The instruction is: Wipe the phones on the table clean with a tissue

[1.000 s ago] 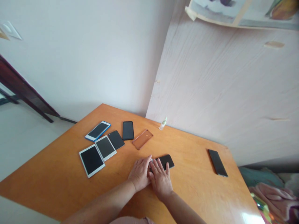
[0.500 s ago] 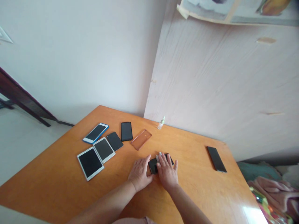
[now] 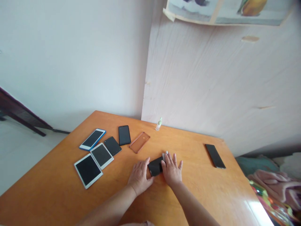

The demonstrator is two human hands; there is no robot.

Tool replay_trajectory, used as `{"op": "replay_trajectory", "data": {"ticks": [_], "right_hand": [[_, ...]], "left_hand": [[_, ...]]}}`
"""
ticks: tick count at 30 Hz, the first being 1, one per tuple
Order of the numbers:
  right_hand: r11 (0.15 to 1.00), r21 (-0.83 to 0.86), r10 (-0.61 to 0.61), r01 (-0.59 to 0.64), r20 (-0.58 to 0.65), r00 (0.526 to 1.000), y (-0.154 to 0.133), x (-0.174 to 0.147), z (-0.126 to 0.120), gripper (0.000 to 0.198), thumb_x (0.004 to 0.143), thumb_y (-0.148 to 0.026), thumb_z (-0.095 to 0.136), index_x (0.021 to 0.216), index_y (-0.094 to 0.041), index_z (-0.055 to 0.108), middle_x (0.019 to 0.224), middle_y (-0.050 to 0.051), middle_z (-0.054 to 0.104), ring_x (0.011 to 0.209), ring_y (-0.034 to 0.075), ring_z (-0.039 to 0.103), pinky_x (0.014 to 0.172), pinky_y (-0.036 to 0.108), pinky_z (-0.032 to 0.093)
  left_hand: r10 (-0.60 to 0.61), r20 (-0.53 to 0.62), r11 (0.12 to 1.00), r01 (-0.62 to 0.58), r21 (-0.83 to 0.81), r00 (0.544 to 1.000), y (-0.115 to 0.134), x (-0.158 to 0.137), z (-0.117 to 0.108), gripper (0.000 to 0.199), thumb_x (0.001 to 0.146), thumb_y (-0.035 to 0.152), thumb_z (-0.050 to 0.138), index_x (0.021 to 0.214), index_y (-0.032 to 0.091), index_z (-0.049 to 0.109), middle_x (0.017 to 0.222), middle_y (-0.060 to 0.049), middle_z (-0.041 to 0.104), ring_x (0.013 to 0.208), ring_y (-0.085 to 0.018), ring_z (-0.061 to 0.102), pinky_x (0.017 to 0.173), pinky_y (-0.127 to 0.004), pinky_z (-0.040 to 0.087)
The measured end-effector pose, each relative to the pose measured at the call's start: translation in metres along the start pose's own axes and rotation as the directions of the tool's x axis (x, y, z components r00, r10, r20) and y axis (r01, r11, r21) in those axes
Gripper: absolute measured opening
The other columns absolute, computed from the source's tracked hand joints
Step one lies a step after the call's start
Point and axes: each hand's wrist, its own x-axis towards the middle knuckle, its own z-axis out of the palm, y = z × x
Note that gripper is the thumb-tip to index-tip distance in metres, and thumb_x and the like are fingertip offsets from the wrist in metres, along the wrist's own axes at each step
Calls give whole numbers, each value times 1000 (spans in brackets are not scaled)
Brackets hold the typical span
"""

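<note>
My left hand [image 3: 140, 177] grips the left end of a black phone [image 3: 155, 166] lying on the table, with the thumb at its near edge and the fingers at its far side. Over the phone's right end lies my right hand [image 3: 172, 169], fingers stretched and a little apart. Beneath those fingers is a small white cloth [image 3: 164, 156], pressed on the phone and poking out past the fingertips. Most of the cloth and the phone's right end are hidden. Behind the hands a clear brownish phone case [image 3: 139, 142] lies flat.
On the wooden table [image 3: 197, 194], a small dropper-like bottle [image 3: 158, 124] stands near the wall. To the left lie a white tablet [image 3: 88, 171], another white device [image 3: 102, 155], a blue-edged phone [image 3: 92, 139] and two dark phones [image 3: 124, 135]. One black phone [image 3: 215, 156] lies far right.
My right hand has slid right along the phone with the cloth, uncovering more of the phone's dark surface. The left hand keeps its grip. The camera view has shifted slightly.
</note>
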Motion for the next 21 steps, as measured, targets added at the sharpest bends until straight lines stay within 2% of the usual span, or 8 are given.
{"op": "replay_trajectory", "data": {"ticks": [2, 4, 6, 10, 12, 14, 18, 21], "right_hand": [[992, 38, -125, 124, 28, 992, -6, -8, 2, 52, 103, -46, 27, 152, -28, 35, 159, 3, 29, 150, 26, 12, 117, 63, 2], [945, 95, -320, 314, 64, 945, -12, -19, 4, 52, 103, -49, 27, 151, -31, 34, 159, 1, 30, 150, 23, 15, 119, 59, 0], [910, 116, -408, 398, 78, 910, -12, -22, 5, 52, 102, -51, 29, 151, -34, 35, 158, 0, 32, 150, 23, 16, 119, 58, -1], [995, 9, -103, 103, 25, 994, 2, -5, -2, 52, 102, -47, 29, 152, -31, 33, 158, 2, 31, 150, 29, 11, 115, 67, 2], [1000, -3, -9, 9, 2, 1000, 3, -1, -3, 53, 102, -46, 29, 152, -29, 32, 159, 3, 29, 150, 30, 10, 114, 68, 3], [992, 33, -122, 121, 14, 992, -2, -10, -1, 53, 102, -47, 30, 152, -31, 32, 159, 2, 29, 150, 29, 13, 117, 65, 3], [895, 124, -437, 429, 44, 898, -9, -33, 3, 52, 102, -51, 34, 152, -38, 31, 156, -1, 36, 149, 25, 18, 119, 59, 0], [956, 84, -283, 280, 26, 959, 4, -29, 0, 52, 102, -51, 32, 151, -35, 34, 156, 0, 36, 150, 28, 14, 117, 64, -1]], "left_hand": [[1, -5, 1000, -1, 1, 1000, -1, 0, 0, 84, 72, 24, 66, 147, 22, 28, 124, -12, 60, 113, -31, 56, 98, -51, 43], [-4, -4, 1000, 4, -1, 1000, -2, 0, 1, 82, 72, 20, 63, 146, 21, 28, 124, -12, 60, 112, -30, 56, 98, -50, 44], [-6, -3, 1000, 6, -1, 1000, -2, 0, 0, 82, 72, 19, 63, 146, 21, 28, 123, -12, 60, 111, -29, 57, 98, -49, 44], [15, -12, 1000, -15, 17, 1000, -1, 1, -1, 85, 71, 24, 67, 147, 21, 28, 121, -12, 61, 112, -31, 56, 99, -50, 44], [23, -12, 999, -23, 25, 1000, -1, 1, -1, 85, 71, 24, 67, 147, 21, 28, 121, -12, 61, 112, -31, 56, 99, -50, 44], [20, -6, 999, -20, 31, 1000, -3, 1, -1, 84, 72, 25, 67, 146, 21, 28, 122, -12, 60, 112, -31, 56, 99, -51, 44], [11, 15, 1000, -11, 29, 1000, -6, 0, 1, 81, 74, 28, 68, 145, 21, 30, 124, -13, 60, 113, -31, 56, 99, -51, 44], [16, 8, 999, -16, 52, 1000, -5, 0, 1, 79, 74, 29, 68, 144, 21, 32, 124, -13, 60, 113, -32, 56, 98, -51, 44]]}}
